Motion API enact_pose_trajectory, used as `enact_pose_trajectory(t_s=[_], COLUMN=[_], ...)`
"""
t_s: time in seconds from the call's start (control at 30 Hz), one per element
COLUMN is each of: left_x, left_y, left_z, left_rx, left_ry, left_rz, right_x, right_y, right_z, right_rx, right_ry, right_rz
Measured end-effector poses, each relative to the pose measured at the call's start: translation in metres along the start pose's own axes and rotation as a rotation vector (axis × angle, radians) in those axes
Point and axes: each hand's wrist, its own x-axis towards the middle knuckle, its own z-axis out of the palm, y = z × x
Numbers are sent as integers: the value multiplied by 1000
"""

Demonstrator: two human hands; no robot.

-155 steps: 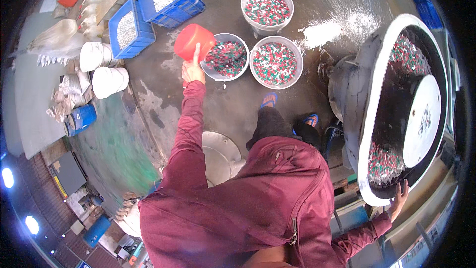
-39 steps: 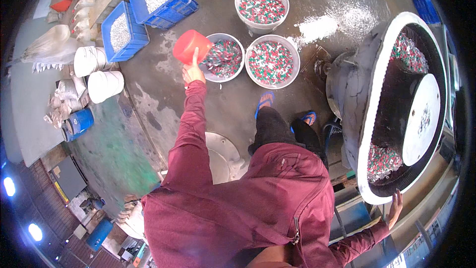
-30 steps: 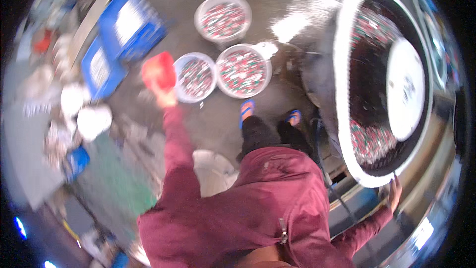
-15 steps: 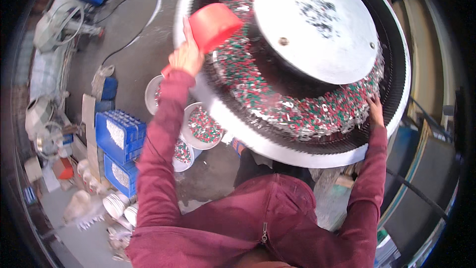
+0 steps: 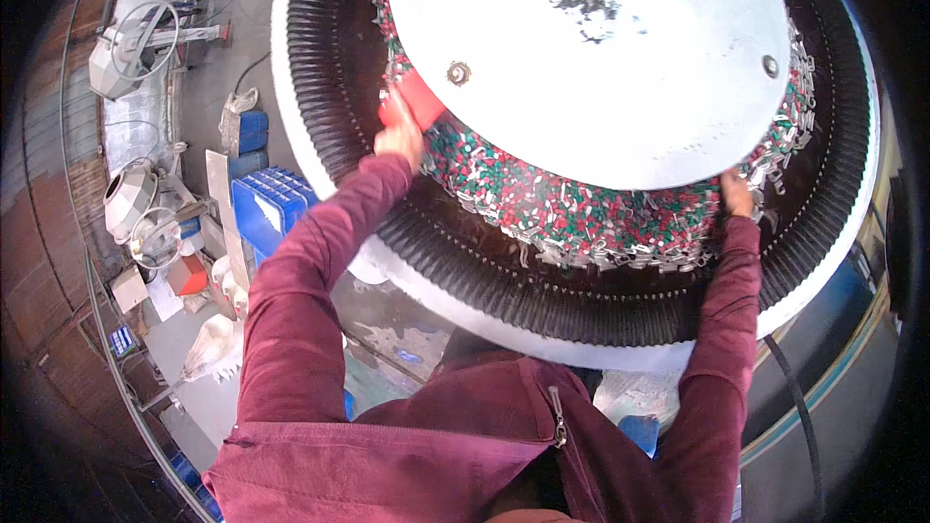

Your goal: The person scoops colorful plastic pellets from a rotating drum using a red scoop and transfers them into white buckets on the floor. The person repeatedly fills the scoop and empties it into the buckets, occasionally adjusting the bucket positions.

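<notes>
My left hand (image 5: 399, 138) is closed on the handle of a red plastic scoop (image 5: 422, 99). The scoop's bowl dips into small red, green and white chips (image 5: 572, 208) at the left of a large round tub (image 5: 620, 353). Mixed with the chips are small silvery metal parts (image 5: 794, 126), thickest along the outer edge of the heap. My right hand (image 5: 737, 196) reaches into the heap at the right, beside the white round disc (image 5: 601, 68) over the tub's middle; its fingertips are hidden.
Black ribbed lining (image 5: 329, 58) runs inside the tub's white rim. To the left stand a blue crate (image 5: 271, 203), a blue container (image 5: 252, 132) and grey faceted machines with ring-shaped wheels (image 5: 126, 58). A dark cable (image 5: 799, 407) hangs at the right.
The scoop in my left hand has gone from above the rim down into the chips. My view has shifted closer over the tub. My right hand sits deeper, against the heap near the disc.
</notes>
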Motion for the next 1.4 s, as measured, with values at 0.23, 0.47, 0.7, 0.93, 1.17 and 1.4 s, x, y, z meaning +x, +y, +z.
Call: enact_pose_trajectory(t_s=[0.23, 0.47, 0.7, 0.93, 1.17, 1.4], left_x=[-122, -142, -168, -215, -274, -356], left_y=[149, 212, 167, 99, -12, -135], left_z=[-17, -39, -119, -121, -110, -63], left_rx=[-407, -1227, -1656, -1975, -2290, -2566], left_ry=[-586, -955, -1199, -1083, -990, -828], left_rz=[205, -121, 177, 71, 59, -66], right_x=[-87, -181, -279, -264, -273, -316], right_y=[-96, -130, -117, -84, -94, -169], right_z=[58, -26, -152, -151, -121, -112], right_rx=[384, 809, 847, 499, 212, 145], right_ry=[-325, -498, -325, 19, 347, 341], right_rz=[-18, -276, -714, -311, -253, -499])
